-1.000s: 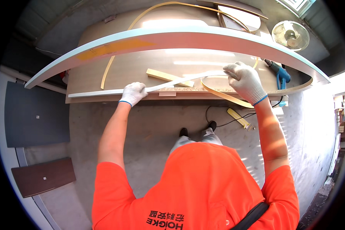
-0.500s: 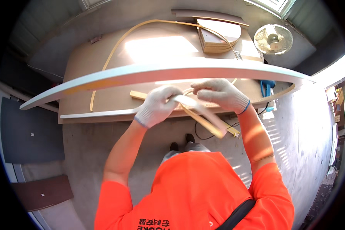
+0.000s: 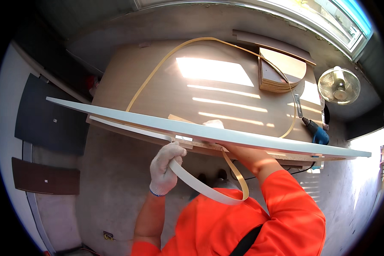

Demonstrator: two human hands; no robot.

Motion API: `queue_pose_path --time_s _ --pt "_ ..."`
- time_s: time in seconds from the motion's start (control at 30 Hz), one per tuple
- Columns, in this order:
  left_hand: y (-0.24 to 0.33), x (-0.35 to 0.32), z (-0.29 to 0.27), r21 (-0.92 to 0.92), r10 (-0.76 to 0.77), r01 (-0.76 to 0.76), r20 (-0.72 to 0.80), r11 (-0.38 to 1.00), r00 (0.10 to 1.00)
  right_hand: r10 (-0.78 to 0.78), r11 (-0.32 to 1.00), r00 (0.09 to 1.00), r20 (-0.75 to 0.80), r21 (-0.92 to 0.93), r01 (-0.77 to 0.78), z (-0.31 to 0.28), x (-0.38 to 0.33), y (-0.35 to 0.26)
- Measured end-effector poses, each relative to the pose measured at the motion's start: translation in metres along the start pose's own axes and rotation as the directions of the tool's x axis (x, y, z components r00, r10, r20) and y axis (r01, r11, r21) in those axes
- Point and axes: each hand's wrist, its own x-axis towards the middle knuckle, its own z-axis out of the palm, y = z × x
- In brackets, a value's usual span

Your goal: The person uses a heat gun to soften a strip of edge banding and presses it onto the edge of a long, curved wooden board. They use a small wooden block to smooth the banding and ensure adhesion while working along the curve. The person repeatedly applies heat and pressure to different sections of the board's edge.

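A long board with a white edge (image 3: 192, 129) stretches across the worktable. My left hand (image 3: 164, 167), in a white knitted glove, is closed on a flexible white edging strip (image 3: 196, 184) in front of the board. That strip has a tan back; it hangs in a loop toward my chest and rises again beside my right forearm. Left of the hand it runs on along the table's front side. My right hand (image 3: 214, 123) is past the board, with only a bit of its glove showing above the white edge; its fingers are hidden.
On the worktable (image 3: 153, 100) a thin tan strip (image 3: 158, 69) lies in a wide arc. A stack of curved-edge panels (image 3: 281, 73) sits at the back right, near a fan (image 3: 339, 85). A blue power drill (image 3: 318, 132) lies at the right edge. Dark panels (image 3: 51, 115) lean at left.
The right hand has gone from in front of the board to behind it. My left hand has moved lower, and the strip now hangs in a wider loop. The view has shifted.
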Motion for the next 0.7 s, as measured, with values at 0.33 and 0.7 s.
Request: queue_pose_path --time_s 0.33,0.7 --pt "-0.010 0.016 0.004 -0.081 -0.008 0.006 -0.021 0.997 1.000 0.036 0.934 0.927 -0.374 0.343 0.102 -0.087 -0.246 -0.009" --pt "-0.013 0.058 -0.006 0.134 0.135 -0.149 0.113 0.980 0.984 -0.420 0.852 0.429 -0.799 -0.186 0.489 -0.178 -0.432 -0.219"
